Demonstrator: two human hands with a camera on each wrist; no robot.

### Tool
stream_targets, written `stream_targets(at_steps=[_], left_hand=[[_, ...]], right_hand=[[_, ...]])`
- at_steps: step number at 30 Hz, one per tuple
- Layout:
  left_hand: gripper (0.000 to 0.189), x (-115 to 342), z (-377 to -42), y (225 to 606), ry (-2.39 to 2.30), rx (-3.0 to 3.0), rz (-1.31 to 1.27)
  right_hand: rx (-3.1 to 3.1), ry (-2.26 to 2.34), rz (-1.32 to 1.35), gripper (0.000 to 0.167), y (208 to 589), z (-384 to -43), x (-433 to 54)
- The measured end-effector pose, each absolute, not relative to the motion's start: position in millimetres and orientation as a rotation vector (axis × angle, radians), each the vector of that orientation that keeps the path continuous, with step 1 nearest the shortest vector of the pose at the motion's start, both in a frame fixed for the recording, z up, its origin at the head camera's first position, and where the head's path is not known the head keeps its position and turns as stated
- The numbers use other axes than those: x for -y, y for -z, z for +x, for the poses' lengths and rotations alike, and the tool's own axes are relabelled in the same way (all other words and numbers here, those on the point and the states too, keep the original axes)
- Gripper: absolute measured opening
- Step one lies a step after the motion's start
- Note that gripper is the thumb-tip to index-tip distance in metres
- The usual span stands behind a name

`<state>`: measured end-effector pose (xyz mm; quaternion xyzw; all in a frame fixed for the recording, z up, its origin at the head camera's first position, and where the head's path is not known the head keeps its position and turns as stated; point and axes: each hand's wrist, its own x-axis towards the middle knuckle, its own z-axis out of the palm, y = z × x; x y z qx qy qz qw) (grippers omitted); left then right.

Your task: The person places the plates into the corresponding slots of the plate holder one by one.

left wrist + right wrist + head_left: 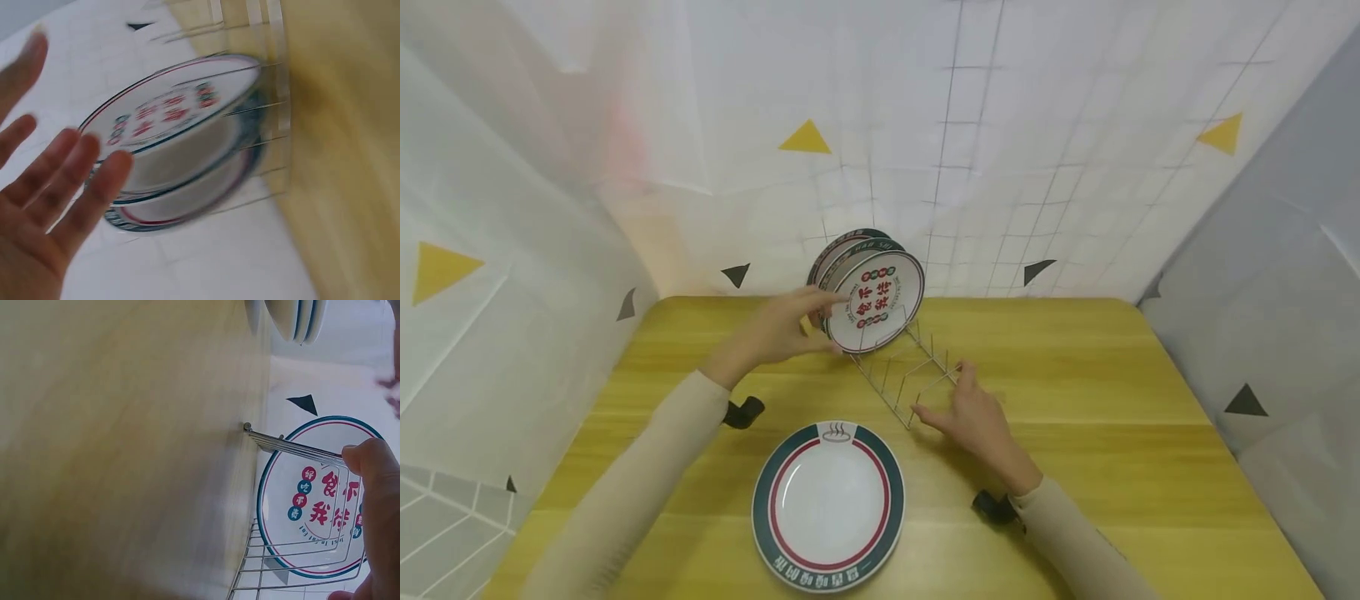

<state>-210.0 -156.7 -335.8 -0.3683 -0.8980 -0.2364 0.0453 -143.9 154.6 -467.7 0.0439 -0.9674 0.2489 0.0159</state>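
A wire plate rack (893,409) stands at the middle of the table, with three plates upright in its far end. The front plate (895,275) shows a white face with red characters; the others lean behind it, mostly hidden. My left hand (778,325) is beside the left edge of these plates, thumb and fingers spread. In the left wrist view, the fingertips (119,165) of the left hand overlap the plate rims, fingers fairly straight. My right hand (977,417) grips the rack's near end, its thumb (369,456) on the end wires.
On the table in front of the rack lies a white plate (831,500) with a green and red rim; edge-on plate rims (306,319) show in the right wrist view. White sheeting (1075,167) walls the back and sides of the wooden table (1112,467).
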Motion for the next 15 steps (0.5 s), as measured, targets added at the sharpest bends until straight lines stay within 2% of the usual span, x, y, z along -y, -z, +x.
stream_targets(at_steps=[4,8,15], left_hand=[[0.073,179,-181,362,0.645,2.962,-1.157],[0.072,198,-158,391,0.65,3.119,-1.076],[0.078,213,-136,430,0.746,3.233,-0.985]], right_hand=[[3.012,-0.775,0.139,0.104,468,-146,-153],[3.02,-0.772,0.136,0.105,468,-147,-152],[3.041,-0.773,0.11,0.104,469,-148,-154]])
